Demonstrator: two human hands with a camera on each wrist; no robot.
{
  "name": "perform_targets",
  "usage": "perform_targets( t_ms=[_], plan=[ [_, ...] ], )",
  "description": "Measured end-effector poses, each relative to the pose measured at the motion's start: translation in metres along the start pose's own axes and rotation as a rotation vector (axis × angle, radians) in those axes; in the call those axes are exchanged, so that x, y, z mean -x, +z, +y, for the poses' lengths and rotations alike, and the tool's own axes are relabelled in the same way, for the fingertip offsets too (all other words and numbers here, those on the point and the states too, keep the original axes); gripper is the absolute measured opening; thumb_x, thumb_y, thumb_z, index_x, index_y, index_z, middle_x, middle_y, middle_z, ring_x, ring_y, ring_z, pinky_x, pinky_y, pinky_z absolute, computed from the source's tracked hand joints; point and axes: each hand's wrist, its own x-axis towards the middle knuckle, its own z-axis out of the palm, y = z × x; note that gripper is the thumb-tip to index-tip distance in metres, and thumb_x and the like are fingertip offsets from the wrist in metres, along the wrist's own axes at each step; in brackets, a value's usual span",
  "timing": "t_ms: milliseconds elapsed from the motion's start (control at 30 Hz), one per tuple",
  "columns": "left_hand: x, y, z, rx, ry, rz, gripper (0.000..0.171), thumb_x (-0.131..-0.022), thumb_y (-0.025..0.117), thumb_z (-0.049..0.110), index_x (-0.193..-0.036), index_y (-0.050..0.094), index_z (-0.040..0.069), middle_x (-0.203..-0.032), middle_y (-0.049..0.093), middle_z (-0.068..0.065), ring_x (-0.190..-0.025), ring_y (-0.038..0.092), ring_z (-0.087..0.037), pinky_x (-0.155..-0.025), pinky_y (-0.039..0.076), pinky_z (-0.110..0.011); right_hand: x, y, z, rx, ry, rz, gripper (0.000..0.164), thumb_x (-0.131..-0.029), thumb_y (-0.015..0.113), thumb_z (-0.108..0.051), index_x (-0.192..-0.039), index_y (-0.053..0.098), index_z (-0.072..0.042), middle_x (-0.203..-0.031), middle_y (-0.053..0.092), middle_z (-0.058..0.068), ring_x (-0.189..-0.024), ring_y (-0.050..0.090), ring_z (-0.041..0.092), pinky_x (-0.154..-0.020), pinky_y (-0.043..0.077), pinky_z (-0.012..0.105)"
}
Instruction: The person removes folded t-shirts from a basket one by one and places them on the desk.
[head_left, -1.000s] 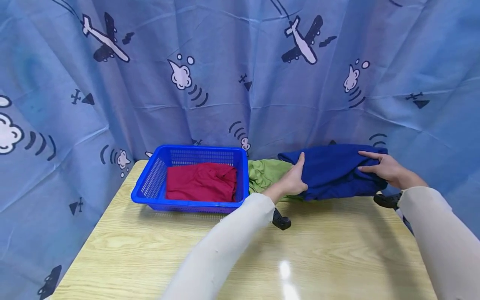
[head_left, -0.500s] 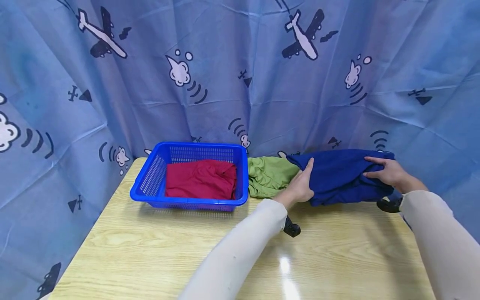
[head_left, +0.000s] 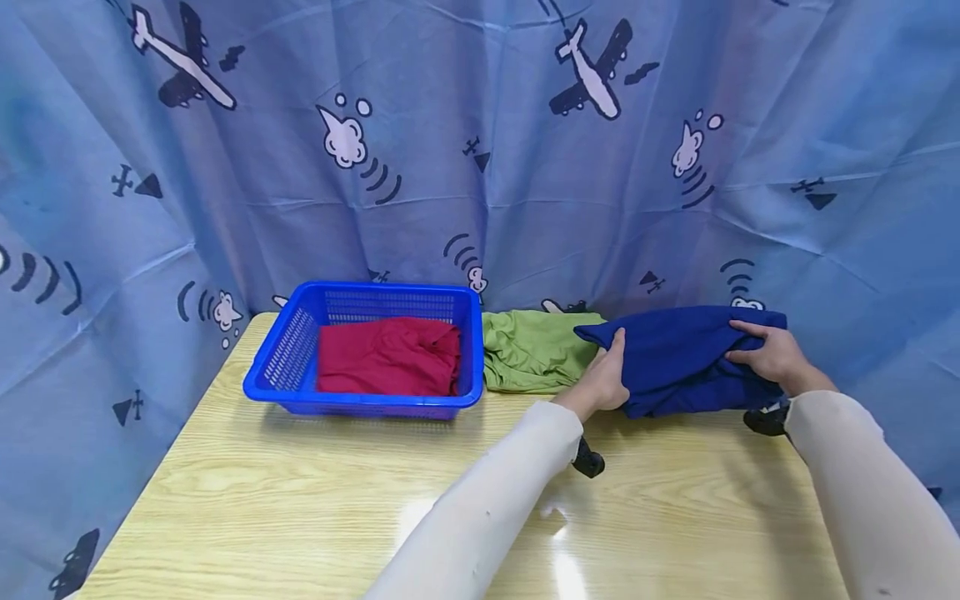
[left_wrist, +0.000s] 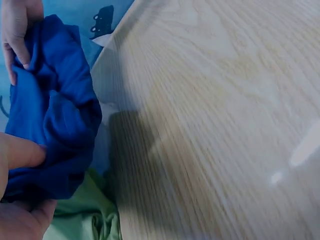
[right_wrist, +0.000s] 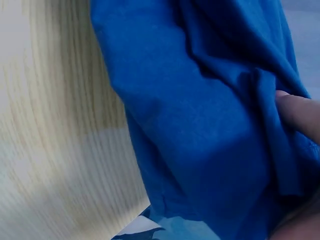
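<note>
Both hands hold a folded dark blue cloth [head_left: 675,358] at the right of the table in the head view. My left hand [head_left: 603,379] grips its left end; the left wrist view shows the thumb [left_wrist: 25,151] on top and the fingers underneath. At the other end, my right hand [head_left: 776,358] pinches the fabric, its thumb [right_wrist: 300,112] pressed into a fold in the right wrist view. The rest of that hand is mostly out of that view. Partly behind the left hand lies a crumpled light green cloth [head_left: 536,346].
A blue plastic basket [head_left: 360,400] stands at the back left of the wooden table [head_left: 315,500], beside the green cloth. Inside it lies a folded red cloth [head_left: 386,358]. A blue curtain [head_left: 435,225] printed with planes hangs right behind the table.
Both hands have moved the blue cloth to the right and a little nearer, uncovering more of the green cloth. The head view has shifted slightly.
</note>
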Motion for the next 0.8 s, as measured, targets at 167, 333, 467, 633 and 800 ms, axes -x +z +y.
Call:
perform_targets(
  t_ms=[167,333,467,633,800],
  plan=[
    [0.0,0.002,0.003,0.132,0.024,0.059,0.101,-0.091,0.066,-0.005,-0.164,0.005,0.03,-0.168,0.026,0.006,-0.132,0.055,-0.019,-0.067,0.042,-0.024,-0.004,0.006,0.002,-0.007,-0.018,0.073,0.075,-0.094,0.065,-0.01,-0.157,0.025,0.0,-0.157,0.003,0.045,-0.146,0.003,0.064,-0.117,0.013,0.073],
    [0.0,0.002,0.004,0.181,0.058,0.057,0.101,-0.09,0.067,-0.005,-0.165,0.006,0.027,-0.169,0.022,0.007,-0.148,0.039,-0.016,-0.074,0.042,-0.024,-0.008,0.017,0.001,0.0,0.004,0.14,0.074,-0.092,0.064,-0.006,-0.156,0.028,0.001,-0.157,0.01,0.045,-0.146,0.009,0.062,-0.118,0.017,0.071],
    [-0.004,0.0,0.002,0.207,0.053,0.068,0.099,-0.091,0.066,-0.003,-0.165,0.007,0.026,-0.17,0.021,0.007,-0.153,0.032,-0.017,-0.085,0.047,-0.024,-0.014,0.023,-0.005,0.005,0.015,0.162,0.074,-0.092,0.064,-0.007,-0.157,0.029,-0.002,-0.158,0.011,0.043,-0.147,0.01,0.061,-0.118,0.019,0.07],
    [-0.004,0.0,0.006,0.303,-0.016,0.099,0.092,-0.094,0.068,0.012,-0.164,0.011,0.029,-0.169,0.022,0.006,-0.156,0.025,-0.018,-0.115,0.042,-0.034,-0.02,0.029,-0.005,0.003,0.04,0.156,0.072,-0.094,0.064,-0.008,-0.157,0.03,-0.004,-0.16,0.01,0.041,-0.147,0.01,0.06,-0.117,0.02,0.07],
    [-0.001,0.005,0.011,0.345,-0.048,0.089,0.085,-0.096,0.065,0.029,-0.164,0.013,0.032,-0.169,0.023,0.008,-0.156,0.024,-0.017,-0.122,0.034,-0.042,-0.02,0.032,0.001,0.001,0.067,0.154,0.072,-0.094,0.064,-0.007,-0.157,0.031,-0.005,-0.161,0.009,0.039,-0.148,0.01,0.06,-0.116,0.022,0.071]
  ],
)
